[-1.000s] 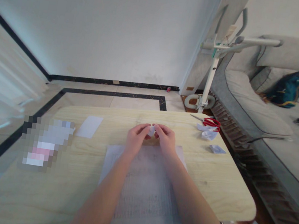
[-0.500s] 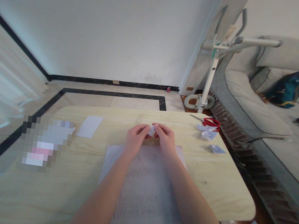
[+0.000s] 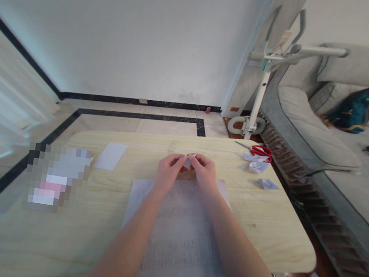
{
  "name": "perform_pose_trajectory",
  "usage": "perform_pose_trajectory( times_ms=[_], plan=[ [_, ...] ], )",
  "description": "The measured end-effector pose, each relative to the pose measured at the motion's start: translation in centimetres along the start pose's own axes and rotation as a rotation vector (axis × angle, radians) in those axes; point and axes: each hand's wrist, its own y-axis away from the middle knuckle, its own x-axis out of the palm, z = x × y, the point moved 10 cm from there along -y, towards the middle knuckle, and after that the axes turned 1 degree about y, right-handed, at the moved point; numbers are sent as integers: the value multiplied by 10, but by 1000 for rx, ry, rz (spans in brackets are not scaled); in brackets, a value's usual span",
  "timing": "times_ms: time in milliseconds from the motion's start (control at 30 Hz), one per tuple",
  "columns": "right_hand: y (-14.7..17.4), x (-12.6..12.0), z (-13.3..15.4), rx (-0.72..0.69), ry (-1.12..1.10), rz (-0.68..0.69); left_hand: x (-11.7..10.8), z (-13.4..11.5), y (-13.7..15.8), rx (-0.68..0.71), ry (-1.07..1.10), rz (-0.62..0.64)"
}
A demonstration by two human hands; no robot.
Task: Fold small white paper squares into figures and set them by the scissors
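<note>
A small folded piece of white paper is pinched between the fingertips of both hands. My left hand is closed on its left side, and my right hand grips it from the right. Both hands are just past the far edge of a large printed sheet, which lies flat under my forearms. My fingers hide much of the folded paper, so its exact shape cannot be made out.
On the wooden table, a blank white paper lies left, beside a pixelated patch. Red-handled scissors, crumpled paper and a folded paper sit at the right. Beyond the right edge stands a grey sofa.
Both hands stay in nearly the same place. The fingers have shifted slightly on the small paper, which shows at a slightly different angle.
</note>
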Motion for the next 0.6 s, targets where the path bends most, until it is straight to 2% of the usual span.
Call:
perform_pose_trajectory(
  times_ms=[600],
  plan=[
    [1,0,-2,19,-90,-12,-3,0,-1,18,20,-20]
  ],
)
